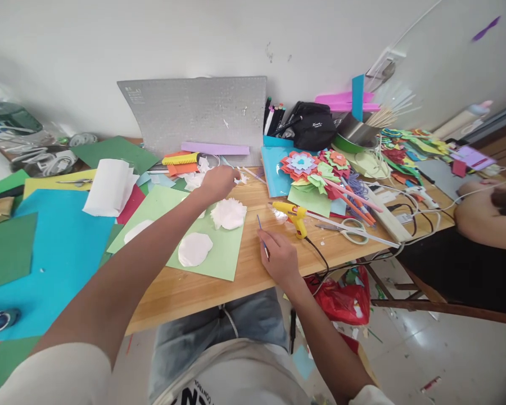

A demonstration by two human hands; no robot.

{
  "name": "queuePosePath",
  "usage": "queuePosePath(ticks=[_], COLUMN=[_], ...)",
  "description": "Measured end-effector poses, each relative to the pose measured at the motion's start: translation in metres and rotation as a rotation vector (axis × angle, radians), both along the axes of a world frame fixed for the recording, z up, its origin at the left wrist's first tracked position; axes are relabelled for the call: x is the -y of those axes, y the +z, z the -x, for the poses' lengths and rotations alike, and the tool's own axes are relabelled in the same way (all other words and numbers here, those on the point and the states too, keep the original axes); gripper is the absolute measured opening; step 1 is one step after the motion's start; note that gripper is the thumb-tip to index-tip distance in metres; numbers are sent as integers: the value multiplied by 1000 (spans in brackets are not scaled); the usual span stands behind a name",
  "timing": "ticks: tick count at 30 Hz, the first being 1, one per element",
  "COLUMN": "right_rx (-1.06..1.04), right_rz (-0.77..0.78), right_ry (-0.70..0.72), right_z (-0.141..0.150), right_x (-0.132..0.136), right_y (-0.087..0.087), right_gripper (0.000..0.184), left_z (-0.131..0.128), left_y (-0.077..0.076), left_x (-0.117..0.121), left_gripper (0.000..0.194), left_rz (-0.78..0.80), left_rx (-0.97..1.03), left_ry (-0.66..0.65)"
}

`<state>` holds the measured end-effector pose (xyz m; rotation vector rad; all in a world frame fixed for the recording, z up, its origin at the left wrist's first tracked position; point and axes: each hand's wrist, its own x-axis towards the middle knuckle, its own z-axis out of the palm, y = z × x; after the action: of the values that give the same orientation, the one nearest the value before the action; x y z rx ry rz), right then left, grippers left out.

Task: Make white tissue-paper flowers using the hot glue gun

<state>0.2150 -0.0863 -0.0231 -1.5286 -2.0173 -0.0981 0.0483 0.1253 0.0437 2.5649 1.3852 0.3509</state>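
Note:
My left hand (221,184) reaches across to the back of the table, its fingers bent together beside white paper scraps (193,181); whatever it pinches is hidden. Closed round a thin blue stick (259,221), my right hand (279,257) rests at the table's front part. Between the hands lies a light green sheet (219,264). On it are a ruffled white tissue-paper flower (228,214) and flat round white paper pieces (195,250), one partly behind my left forearm. A yellow glue gun (293,212) lies just right of my right hand.
A grey cutting mat (194,115) leans on the wall, with a yellow utility knife (180,160) before it. Paper flowers (300,163), scissors (354,229) and cables crowd the right. Blue card (67,242) covers the left. Another person's arm (484,216) rests far right.

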Motion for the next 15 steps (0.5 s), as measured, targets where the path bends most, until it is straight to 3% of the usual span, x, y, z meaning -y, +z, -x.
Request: queuePosePath(ticks=[4, 8, 15], right_rx=[67, 67, 44], right_rz=[83, 139, 175], right_ry=[24, 36, 39], right_z=[-1, -1, -1], right_x=[1, 2, 1], right_y=[3, 4, 7], right_gripper=[37, 41, 42], left_z=[-23, -34, -28], left_y=[-12, -18, -18], left_x=[-26, -34, -35], left_gripper=[34, 29, 19], left_rz=[-67, -55, -6], left_rx=[-104, -100, 144], left_ry=[-108, -115, -64])
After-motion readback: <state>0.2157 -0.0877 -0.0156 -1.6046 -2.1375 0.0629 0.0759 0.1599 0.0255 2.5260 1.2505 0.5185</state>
